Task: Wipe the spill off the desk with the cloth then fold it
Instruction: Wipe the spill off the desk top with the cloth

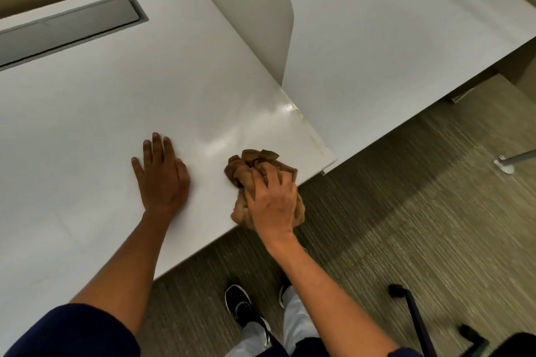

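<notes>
We're mid-wipe rn: right hand [272,203] w/ fingers curled into the bunched brown cloth [255,165] at the desk's [116,95] near right edge, left hand [161,171] flat, fingers straight, bracing; next prob swipe far-right at that shiny streak [285,109], then fold.

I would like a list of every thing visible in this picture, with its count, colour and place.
crumpled brown cloth: one, brown, near desk edge, under right hand
white desk: one, white, centre left
second white desk: one, white, upper right
white divider panel: one, white, between desks
grey cable hatches: two, grey, one per desk
carpet floor: one, brown-grey, below
black shoes: two, black, on floor
left hand: one, flat on desk
right hand: one, gripping cloth
</notes>
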A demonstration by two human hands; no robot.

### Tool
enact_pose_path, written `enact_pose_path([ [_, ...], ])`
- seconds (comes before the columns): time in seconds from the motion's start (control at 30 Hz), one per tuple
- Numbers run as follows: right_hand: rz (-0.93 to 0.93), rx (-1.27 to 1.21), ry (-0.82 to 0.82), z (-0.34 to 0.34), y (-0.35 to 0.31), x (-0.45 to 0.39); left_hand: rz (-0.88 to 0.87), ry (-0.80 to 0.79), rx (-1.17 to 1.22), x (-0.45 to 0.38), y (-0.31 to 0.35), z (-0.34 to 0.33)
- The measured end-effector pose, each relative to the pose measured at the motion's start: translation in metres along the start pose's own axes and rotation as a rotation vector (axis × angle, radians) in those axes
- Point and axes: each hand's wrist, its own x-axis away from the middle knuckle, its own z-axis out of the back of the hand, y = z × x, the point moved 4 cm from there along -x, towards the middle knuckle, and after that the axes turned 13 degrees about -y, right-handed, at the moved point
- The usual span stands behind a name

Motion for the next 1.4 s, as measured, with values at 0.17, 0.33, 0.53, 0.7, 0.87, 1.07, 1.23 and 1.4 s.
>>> enact_pose_path([
  [0.17,-0.055,0.037,-0.014,0.01,0.055,-0.041,0.016,-0.004,-0.012,0.001,0.001,0.001],
  [0.33,-0.168,0.064,-0.17,0.015,0.095,-0.083,0.027,-0.005,-0.015,0.0,0.003,0.001],
  [0.53,-0.277,0.044,-0.195,0.02,0.116,-0.119,0.029,-0.004,-0.02,0.0,0.004,0.003],
  [0.7,-0.272,0.013,-0.188,0.023,0.111,-0.115,0.027,0.01,-0.02,-0.001,0.003,0.002],
  [0.87,-0.156,-0.018,-0.205,0.027,0.103,-0.09,0.031,-0.003,-0.025,0.0,0.005,0.003],
  [1.07,-0.038,-0.035,-0.188,0.033,0.11,-0.072,0.031,-0.01,-0.015,-0.001,0.01,0.009],
  [1.23,0.013,-0.029,-0.106,0.033,0.112,-0.076,0.037,0.017,0.003,-0.013,0.023,0.015],
  [1.4,0.071,0.004,-0.065,0.029,0.114,-0.088,0.082,0.039,0.028,-0.031,0.023,0.021],
])
